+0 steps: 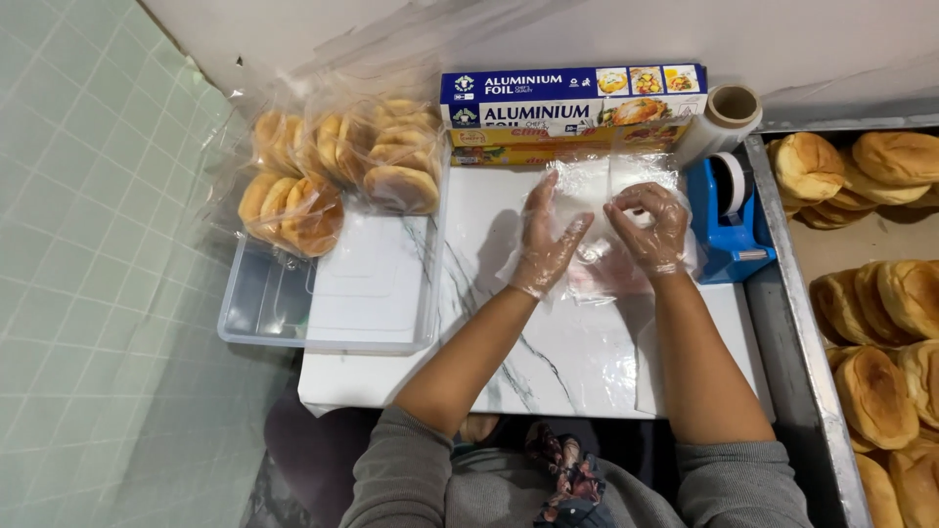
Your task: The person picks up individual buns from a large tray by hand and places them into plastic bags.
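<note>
On the marble board (548, 362), my gloved left hand (548, 240) lies spread flat on cling film (597, 186); my right hand (650, 230) pinches it, perhaps folding. Wrapped buns (333, 176) fill the far-left tub (264, 303); unwrapped buns (880, 293) wait right.

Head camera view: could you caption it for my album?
Gloved hands, left and right, handle a clear plastic bag beside bagged buns.

**Colours on the worktop**

The worktop (548, 362) is white marble with dark grey veins. The foil box (572, 98) is dark blue and white, the tape dispenser (729, 235) bright blue, the buns (875, 391) golden brown, the sleeves (411, 479) grey, the floor tiles (88, 244) pale green.
</note>
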